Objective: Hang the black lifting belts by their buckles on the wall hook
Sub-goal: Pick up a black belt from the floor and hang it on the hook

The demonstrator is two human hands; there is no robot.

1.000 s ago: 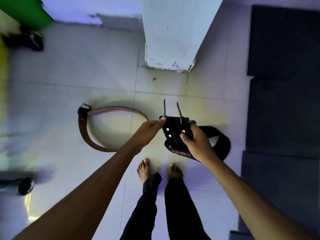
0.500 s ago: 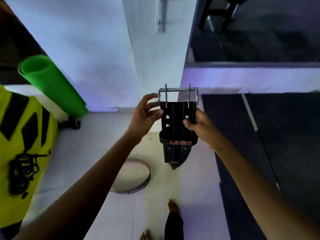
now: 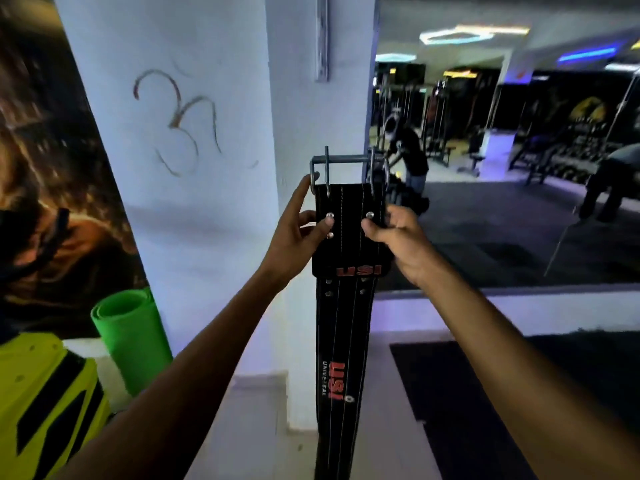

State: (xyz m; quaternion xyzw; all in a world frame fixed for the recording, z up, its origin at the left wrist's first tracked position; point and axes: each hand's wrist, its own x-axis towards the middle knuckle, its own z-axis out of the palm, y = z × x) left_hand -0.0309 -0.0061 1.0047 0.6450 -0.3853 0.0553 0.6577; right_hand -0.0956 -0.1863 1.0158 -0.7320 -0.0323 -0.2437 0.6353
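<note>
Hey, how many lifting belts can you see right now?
1. The black lifting belt hangs in front of the white pillar, gripped near its buckle by both hands. Others may be out of frame.

The black belt [image 3: 346,306] is now hanging full length instead of folded. Both hands [image 3: 294,233] [image 3: 398,237] are raising its buckle [image 3: 346,164] higher against the white pillar [image 3: 207,168].

Both bare forearms reach forward and up, converging toward the middle; the left hand [image 3: 298,226] has its index finger extended upward and its thumb pressed inward; the right hand [image 3: 398,237] is curled, thumb pointing toward the left, wrist bent slightly; both pinch closed.
</note>
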